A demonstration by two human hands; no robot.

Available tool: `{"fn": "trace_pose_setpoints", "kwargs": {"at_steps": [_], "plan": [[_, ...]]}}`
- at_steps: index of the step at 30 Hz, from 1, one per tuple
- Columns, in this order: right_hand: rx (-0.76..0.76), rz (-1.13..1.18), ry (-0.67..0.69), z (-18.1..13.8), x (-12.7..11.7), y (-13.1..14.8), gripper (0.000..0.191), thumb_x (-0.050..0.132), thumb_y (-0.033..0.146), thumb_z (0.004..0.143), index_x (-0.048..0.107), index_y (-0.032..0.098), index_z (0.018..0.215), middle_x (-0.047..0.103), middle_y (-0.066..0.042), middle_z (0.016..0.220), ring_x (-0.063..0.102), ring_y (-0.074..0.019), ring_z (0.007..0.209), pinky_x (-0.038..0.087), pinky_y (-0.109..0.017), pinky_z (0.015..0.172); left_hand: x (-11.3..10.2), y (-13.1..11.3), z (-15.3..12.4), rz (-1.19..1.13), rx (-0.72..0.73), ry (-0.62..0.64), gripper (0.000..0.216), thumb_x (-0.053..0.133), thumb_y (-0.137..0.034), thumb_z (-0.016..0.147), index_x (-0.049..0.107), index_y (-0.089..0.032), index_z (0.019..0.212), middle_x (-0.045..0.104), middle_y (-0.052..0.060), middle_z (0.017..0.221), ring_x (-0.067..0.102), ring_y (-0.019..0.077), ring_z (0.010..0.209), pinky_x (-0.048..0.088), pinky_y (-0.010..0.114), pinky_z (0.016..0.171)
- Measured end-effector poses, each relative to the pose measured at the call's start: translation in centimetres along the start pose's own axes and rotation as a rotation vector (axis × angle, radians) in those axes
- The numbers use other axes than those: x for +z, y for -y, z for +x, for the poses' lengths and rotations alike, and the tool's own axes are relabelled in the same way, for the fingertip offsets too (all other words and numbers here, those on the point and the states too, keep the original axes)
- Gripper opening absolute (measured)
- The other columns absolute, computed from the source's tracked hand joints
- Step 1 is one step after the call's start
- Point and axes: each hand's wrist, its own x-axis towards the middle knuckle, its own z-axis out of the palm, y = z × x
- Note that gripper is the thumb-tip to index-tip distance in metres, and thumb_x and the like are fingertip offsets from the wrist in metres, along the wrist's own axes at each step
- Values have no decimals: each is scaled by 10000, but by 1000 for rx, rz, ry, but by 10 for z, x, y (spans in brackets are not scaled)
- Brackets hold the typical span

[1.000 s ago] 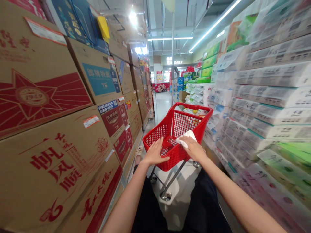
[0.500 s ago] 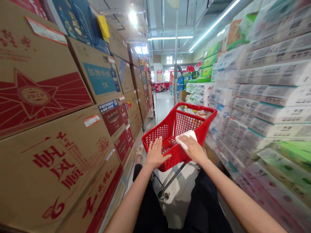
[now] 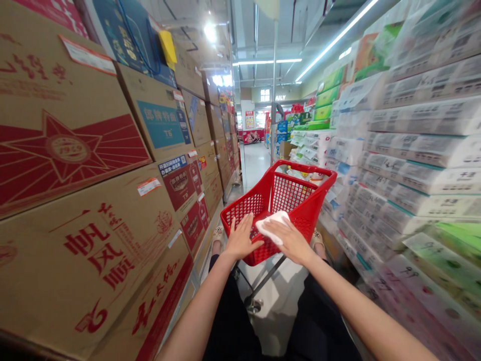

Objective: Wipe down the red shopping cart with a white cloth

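One left hand point(image 3: 241, 238), fingers spread apart on red cart point(image 3: 308, 220), right hand point(image 3: 295, 243), fingers outstretched on white cloth point(image 3: 280, 217)

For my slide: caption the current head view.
Right grip over white cloth at the near edge of a red cart, left grip alongside.

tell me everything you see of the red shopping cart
The red shopping cart stands upright on the pale floor, between stacked cartons and wrapped packs. Its plastic-looking basket has grid-pierced walls, higher at the far end; a metal-looking frame runs below to a castor. The left hand lies on its near end, the right hand on a white cloth there.
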Motion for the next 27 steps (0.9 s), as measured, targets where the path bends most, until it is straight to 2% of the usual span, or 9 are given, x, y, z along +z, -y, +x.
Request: {"fn": "trace_pose_setpoints", "kwargs": {"at_steps": [3, 6, 12, 15, 17, 21, 23, 25, 27], "plan": [[169, -93, -71, -7, -10, -43, 598, 398, 177, 939, 367, 299, 1524, 490, -37, 1507, 380, -208, 1434, 165, -553, 1222, -3, 0, 1, -6, 26, 20, 990, 526, -627, 871, 10, -187, 1593, 219, 106, 1638, 178, 240, 1520, 38, 487, 1242], [232, -127, -101, -7, -11, -54, 559, 417, 186, 934, 439, 269, 1486, 524, -57, 1477, 391, -232, 1426, 197, -569, 1211, -3, -2, 3, -6, 27, 24, 979, 536, -621, 868, 36, -195, 1594, 228, 109, 1635, 182, 247, 1519, 45, 488, 1240], [49, 30, -77, 9, 10, 20, 620, 459, 161, 894, 404, 240, 1507, 513, -60, 1487, 395, -237, 1417, 199, -538, 1222, 1, -4, 5, 11, 46, 18, 932, 544, -549, 868, 81, -185, 1591, 227, 86, 1638, 172, 234, 1522, 45, 480, 1249], [-35, 69, -28, 13, 10, 32, 632, 471, 169, 894, 385, 252, 1515, 511, -49, 1489, 385, -221, 1424, 150, -528, 1234, 0, -2, 4, 13, 67, 18, 913, 537, -508, 871, 93, -161, 1589, 217, 85, 1641, 158, 220, 1525, 35, 456, 1254], [-23, 56, -10, 11, 3, 16, 606, 464, 185, 911, 396, 278, 1506, 529, -38, 1474, 409, -213, 1408, 129, -534, 1234, -1, -1, 3, 3, 74, 20, 943, 537, -554, 866, 85, -150, 1588, 209, 89, 1643, 151, 219, 1526, 39, 450, 1255], [167, -55, -61, 1, -12, -41, 537, 422, 195, 942, 453, 279, 1472, 558, -53, 1445, 439, -221, 1390, 135, -560, 1224, -2, -1, 4, -11, 73, 21, 978, 534, -612, 861, 66, -158, 1590, 195, 92, 1646, 151, 224, 1526, 63, 451, 1252], [230, -100, -78, -2, -13, -58, 541, 422, 179, 934, 462, 258, 1468, 551, -62, 1452, 411, -230, 1411, 152, -561, 1222, -2, -3, 4, -14, 79, 17, 970, 535, -605, 863, 69, -164, 1590, 192, 91, 1647, 151, 226, 1526, 70, 449, 1252], [249, -109, -80, -2, -8, -54, 565, 428, 158, 917, 454, 241, 1475, 526, -64, 1475, 368, -233, 1439, 178, -552, 1221, -1, -4, 6, -11, 80, 5, 957, 546, -579, 862, 76, -173, 1591, 194, 86, 1647, 155, 226, 1525, 65, 450, 1252], [233, -84, -87, 0, 3, -34, 604, 431, 136, 899, 423, 228, 1496, 488, -63, 1507, 326, -230, 1461, 198, -541, 1221, 0, -5, 7, -7, 77, -10, 951, 564, -550, 855, 86, -180, 1590, 202, 78, 1645, 166, 227, 1523, 54, 456, 1254]]}}
